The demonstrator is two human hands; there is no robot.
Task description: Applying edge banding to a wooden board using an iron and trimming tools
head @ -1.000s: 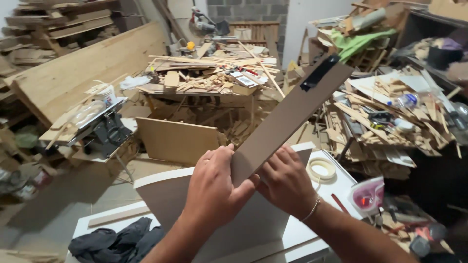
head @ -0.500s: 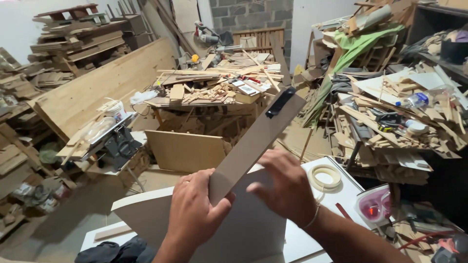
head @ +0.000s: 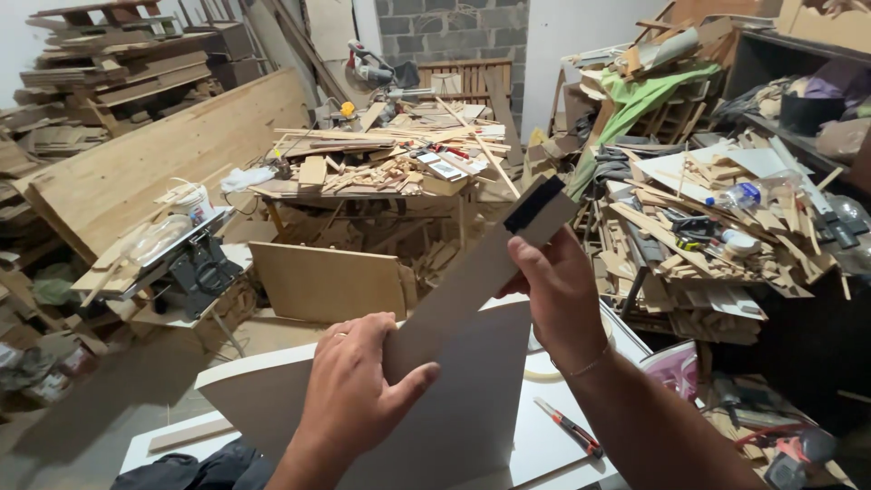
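Both my hands hold a long grey-brown board strip [head: 472, 277] that slants up to the right, with a black patch near its top end. My left hand [head: 358, 386] grips its lower end, thumb across the face. My right hand [head: 558, 304] clasps it higher up, just below the black patch. Under the strip a wide pale panel [head: 454, 399] stands on its edge on the white table [head: 544, 445], and the strip rests against the panel's top edge.
A red-handled tool [head: 570, 426] lies on the white table, with dark cloth [head: 195, 472] at its near left. A table saw [head: 186, 263] stands left, a plywood sheet [head: 327, 281] leans behind, and heaps of wood scraps [head: 717, 227] crowd the right and back.
The strip has dropped lower and tilted flatter. My right hand slid up it toward the black patch; my left hand stays at the lower end.
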